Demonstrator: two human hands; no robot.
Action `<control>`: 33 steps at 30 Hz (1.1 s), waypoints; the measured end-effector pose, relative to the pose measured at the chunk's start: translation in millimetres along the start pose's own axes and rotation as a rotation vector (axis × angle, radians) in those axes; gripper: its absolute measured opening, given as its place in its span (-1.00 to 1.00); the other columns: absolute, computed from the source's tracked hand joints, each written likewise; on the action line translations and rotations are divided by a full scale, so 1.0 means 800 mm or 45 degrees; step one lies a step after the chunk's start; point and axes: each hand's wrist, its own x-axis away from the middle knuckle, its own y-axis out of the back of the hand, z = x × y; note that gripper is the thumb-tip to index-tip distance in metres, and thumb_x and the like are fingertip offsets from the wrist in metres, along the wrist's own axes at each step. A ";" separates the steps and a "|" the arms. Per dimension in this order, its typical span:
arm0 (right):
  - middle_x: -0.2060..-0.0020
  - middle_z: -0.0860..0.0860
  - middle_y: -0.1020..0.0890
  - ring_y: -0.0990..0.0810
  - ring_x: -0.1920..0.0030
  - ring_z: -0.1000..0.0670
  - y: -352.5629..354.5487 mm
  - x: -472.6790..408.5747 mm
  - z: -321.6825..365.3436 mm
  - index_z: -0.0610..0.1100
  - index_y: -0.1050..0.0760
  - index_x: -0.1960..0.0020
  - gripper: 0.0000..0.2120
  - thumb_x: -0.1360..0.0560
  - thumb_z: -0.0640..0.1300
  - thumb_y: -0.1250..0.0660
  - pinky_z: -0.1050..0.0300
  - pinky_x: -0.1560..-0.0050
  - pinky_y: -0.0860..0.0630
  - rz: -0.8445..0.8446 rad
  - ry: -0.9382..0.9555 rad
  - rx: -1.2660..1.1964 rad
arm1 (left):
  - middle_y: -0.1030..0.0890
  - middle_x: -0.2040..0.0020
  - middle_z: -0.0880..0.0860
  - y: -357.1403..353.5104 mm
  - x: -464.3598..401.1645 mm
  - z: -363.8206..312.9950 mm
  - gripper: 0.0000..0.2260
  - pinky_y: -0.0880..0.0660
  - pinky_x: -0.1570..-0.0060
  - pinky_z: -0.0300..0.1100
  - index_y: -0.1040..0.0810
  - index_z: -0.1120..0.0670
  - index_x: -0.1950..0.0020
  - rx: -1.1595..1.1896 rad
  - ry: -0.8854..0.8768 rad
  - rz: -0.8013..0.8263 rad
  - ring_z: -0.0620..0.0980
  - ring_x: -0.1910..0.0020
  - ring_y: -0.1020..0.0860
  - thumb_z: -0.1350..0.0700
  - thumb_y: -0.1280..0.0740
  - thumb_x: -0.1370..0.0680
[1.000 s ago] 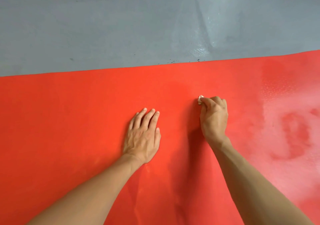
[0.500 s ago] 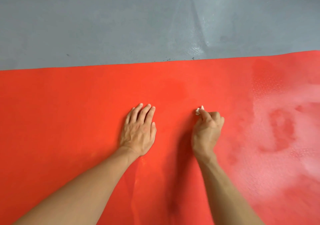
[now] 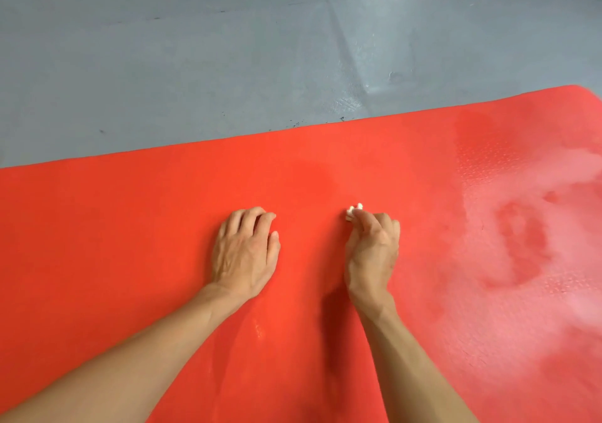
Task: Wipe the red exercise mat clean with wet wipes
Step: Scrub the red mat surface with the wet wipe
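The red exercise mat [image 3: 114, 227] fills the lower part of the head view, lying flat on the floor. My right hand [image 3: 371, 250] grips a small bunched white wet wipe [image 3: 353, 210], of which only a tip shows past my fingertips, and presses it on the mat near the middle. My left hand [image 3: 246, 250] rests palm down on the mat a little to the left, its fingers slightly bent. The mat's right part [image 3: 521, 243] looks wet and glossy with pale streaks.
A grey painted floor [image 3: 195, 64] lies beyond the mat's far edge, with a shiny patch and a dark crack line at the top right. The mat's far right corner [image 3: 583, 92] shows at the right edge.
My right hand with the wipe has drawn back toward me along the mat. My left hand's fingers have bent slightly. The view has swung a little to the right.
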 end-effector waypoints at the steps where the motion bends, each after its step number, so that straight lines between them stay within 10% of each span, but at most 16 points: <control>1: 0.20 -0.02 -0.57 -0.44 0.15 -0.10 -0.010 0.017 0.019 -0.08 -0.69 -0.06 -0.86 -0.61 -0.23 -0.36 0.03 0.13 -0.43 0.117 0.137 -0.045 | -0.56 -0.37 0.07 0.001 -0.015 0.000 -0.56 -0.45 -0.27 0.13 -0.57 0.06 -0.41 -0.010 -0.012 -0.005 0.18 -0.33 -0.51 -0.06 -0.15 -0.63; 5: 0.13 0.00 -0.53 -0.44 0.10 -0.05 -0.024 0.020 0.033 -0.12 -0.65 -0.15 -0.77 -0.64 -0.12 -0.24 0.14 0.10 -0.45 0.392 0.582 -0.078 | -0.41 -0.56 0.09 -0.015 -0.050 0.013 -0.47 -0.21 -0.58 0.15 -0.40 0.06 -0.59 -0.030 -0.090 0.043 0.14 -0.59 -0.29 -0.11 -0.08 -0.67; 12: 0.11 -0.07 -0.59 -0.47 0.04 -0.14 -0.046 -0.047 0.019 -0.13 -0.71 -0.10 -0.79 -0.62 -0.25 -0.30 -0.07 0.04 -0.51 0.042 0.000 0.043 | -0.39 -0.58 0.02 -0.019 -0.051 0.014 -0.48 -0.18 -0.59 0.12 -0.38 0.01 -0.61 -0.032 -0.034 0.066 0.08 -0.62 -0.24 -0.10 -0.07 -0.66; 17: 0.05 -0.03 -0.59 -0.50 0.02 -0.11 -0.044 -0.018 0.039 -0.14 -0.65 -0.16 -0.80 -0.64 -0.18 -0.27 0.09 0.02 -0.50 0.466 0.666 -0.040 | -0.40 -0.58 0.04 -0.017 -0.052 0.015 -0.48 -0.20 -0.58 0.14 -0.38 0.02 -0.60 -0.021 -0.040 0.076 0.10 -0.62 -0.25 -0.09 -0.07 -0.66; 23: 0.13 -0.09 -0.59 -0.47 0.06 -0.17 -0.054 -0.096 0.005 -0.13 -0.71 -0.07 -0.78 -0.58 -0.31 -0.32 -0.08 0.03 -0.48 0.067 0.079 0.128 | -0.40 -0.57 0.02 -0.018 -0.052 0.014 -0.47 -0.20 -0.57 0.14 -0.39 0.01 -0.60 -0.026 -0.017 0.084 0.08 -0.62 -0.25 -0.09 -0.08 -0.65; 29: 0.11 -0.06 -0.55 -0.46 0.08 -0.08 -0.064 -0.048 0.048 -0.17 -0.64 -0.09 -0.78 -0.67 -0.12 -0.23 0.03 0.04 -0.49 0.602 0.926 0.002 | -0.41 -0.57 0.02 -0.016 -0.052 0.015 -0.48 -0.20 -0.57 0.13 -0.41 0.00 -0.58 0.005 -0.019 0.080 0.08 -0.61 -0.26 -0.10 -0.10 -0.65; 33: 0.12 -0.07 -0.52 -0.40 0.03 -0.05 -0.053 -0.129 -0.007 -0.15 -0.67 -0.07 -0.76 -0.65 -0.09 -0.25 -0.02 -0.06 -0.47 0.260 0.325 0.132 | -0.40 -0.57 0.00 -0.017 -0.053 0.014 -0.47 -0.20 -0.58 0.12 -0.39 -0.01 -0.60 -0.021 -0.010 0.083 0.07 -0.62 -0.25 -0.10 -0.09 -0.65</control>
